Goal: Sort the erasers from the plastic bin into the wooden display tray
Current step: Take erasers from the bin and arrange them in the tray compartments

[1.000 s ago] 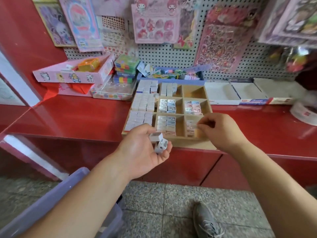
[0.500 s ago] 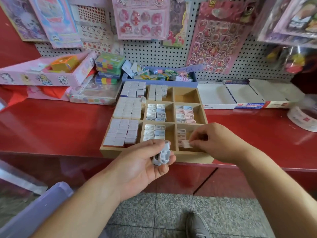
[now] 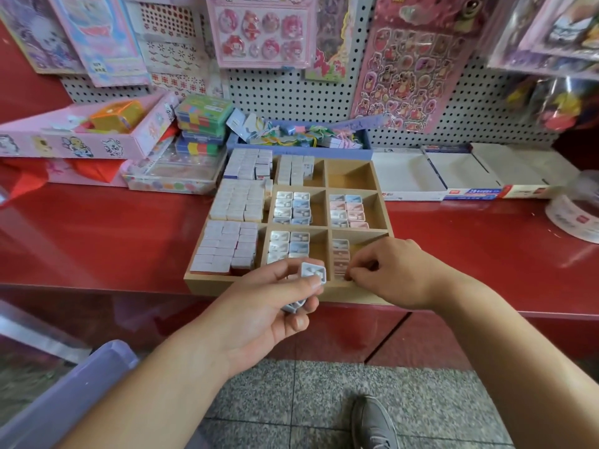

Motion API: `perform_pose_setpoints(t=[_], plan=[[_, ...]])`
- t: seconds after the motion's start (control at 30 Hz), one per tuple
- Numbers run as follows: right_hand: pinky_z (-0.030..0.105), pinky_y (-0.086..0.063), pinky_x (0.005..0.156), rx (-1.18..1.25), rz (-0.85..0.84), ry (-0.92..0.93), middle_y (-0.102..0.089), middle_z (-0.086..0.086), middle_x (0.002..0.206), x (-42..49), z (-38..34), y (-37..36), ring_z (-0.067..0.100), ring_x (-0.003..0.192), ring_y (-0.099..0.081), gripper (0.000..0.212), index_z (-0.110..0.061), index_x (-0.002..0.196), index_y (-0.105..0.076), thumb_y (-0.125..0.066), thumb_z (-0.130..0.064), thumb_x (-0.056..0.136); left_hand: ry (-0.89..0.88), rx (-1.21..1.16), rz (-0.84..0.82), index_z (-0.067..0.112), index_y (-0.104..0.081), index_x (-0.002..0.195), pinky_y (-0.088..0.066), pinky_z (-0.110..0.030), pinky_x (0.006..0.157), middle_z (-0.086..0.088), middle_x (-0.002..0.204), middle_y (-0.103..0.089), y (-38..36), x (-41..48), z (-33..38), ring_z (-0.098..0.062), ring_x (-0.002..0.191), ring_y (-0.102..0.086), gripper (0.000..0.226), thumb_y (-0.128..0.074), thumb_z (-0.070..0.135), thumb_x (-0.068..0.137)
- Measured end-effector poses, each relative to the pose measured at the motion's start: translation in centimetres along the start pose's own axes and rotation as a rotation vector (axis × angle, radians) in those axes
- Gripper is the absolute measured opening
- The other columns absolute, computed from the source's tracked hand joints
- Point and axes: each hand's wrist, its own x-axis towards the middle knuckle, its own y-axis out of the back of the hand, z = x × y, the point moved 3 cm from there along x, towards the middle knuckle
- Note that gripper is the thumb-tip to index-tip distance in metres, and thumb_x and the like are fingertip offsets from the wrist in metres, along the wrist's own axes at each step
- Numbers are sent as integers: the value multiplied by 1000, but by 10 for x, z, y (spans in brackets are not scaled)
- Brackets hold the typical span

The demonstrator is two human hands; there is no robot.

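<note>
Erasers (image 3: 312,274) are sitting clutched in the left hand (image 3: 259,319), fingers curling round a small white bunch with one poking up over the thumb. The lavender plastic bin (image 3: 64,393) is showing nearest us, lower left. Just beyond, the right hand (image 3: 398,273) is hovering at the near-right compartment of the wooden display tray (image 3: 210,286), fingertips pinching a pink eraser (image 3: 339,274) at the near end of its row. Farther back, white, blue and pink rows are filling other compartments, the tray lying on the red counter (image 3: 97,228) below the pegboard (image 3: 291,98).
</note>
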Motion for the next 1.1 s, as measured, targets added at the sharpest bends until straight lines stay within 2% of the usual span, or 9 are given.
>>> perform_pose_setpoints(t=[0.13,0.23,0.43,0.53,0.6,0.73,0.83,1.0,1.1], plan=[[26,-45,67,346,173,141,-71,-8,73,-7,-2,8,8,67,-62,14,-21,79,-75,-71,-27,92,-1,40,-1,7,-80,99,-42,-20,48,-9,84,-68,-2,1,-1,-13,67,-60,31,-77,15,70],[32,-53,70,757,95,274,-75,4,85,-17,-15,12,21,74,-66,14,-14,90,-76,-84,-22,81,-2,51,-16,9,-81,95,-40,-20,48,-7,85,-67,-6,3,0,-11,66,-58,24,-75,21,76],[21,-49,66,627,159,300,-75,-4,81,-15,-15,1,7,70,-64,7,-18,86,-76,-83,-19,84,34,-35,-17,4,-78,100,-42,-18,47,-9,83,-66,-11,9,-1,-12,65,-57,29,-75,21,77],[20,-47,65,605,310,189,-73,-5,77,-6,8,11,3,67,-60,6,-18,81,-76,-82,-18,83,65,-82,-23,-1,-72,114,-44,-18,49,-13,87,-68,-10,10,0,-14,68,-61,40,-72,15,77],[12,-41,63,360,410,52,-69,-14,73,1,28,15,0,70,-60,9,-25,77,-74,-81,-26,82,94,-126,-65,-3,-69,120,-45,-20,51,-16,92,-67,-11,8,2,-16,71,-63,43,-68,9,78],[36,-45,85,7,374,-59,-60,-5,95,16,42,4,22,99,-51,3,-31,86,-75,-77,-34,86,102,-207,-129,-8,-64,123,-48,-24,56,-22,100,-67,-12,8,4,-21,79,-66,52,-56,-3,71],[39,-43,87,-121,396,-78,-55,-2,101,25,34,1,28,103,-48,6,-31,93,-78,-73,-31,90,65,-174,-144,-9,-64,122,-53,-22,60,-24,106,-71,-12,9,5,-24,89,-72,46,-60,-6,76],[35,-40,83,-211,392,-80,-62,-1,102,31,29,-1,25,101,-50,10,-31,97,-80,-74,-29,89,23,-100,-118,-10,-63,121,-55,-21,62,-25,112,-73,-13,10,3,-23,88,-73,45,-67,5,79],[28,-45,75,-23,396,-60,-67,-10,90,24,29,6,15,90,-58,4,-33,89,-77,-79,-31,85,-4,-88,-64,-9,-65,116,-53,-20,59,-26,111,-73,-11,12,3,-19,81,-72,42,-68,8,78]])
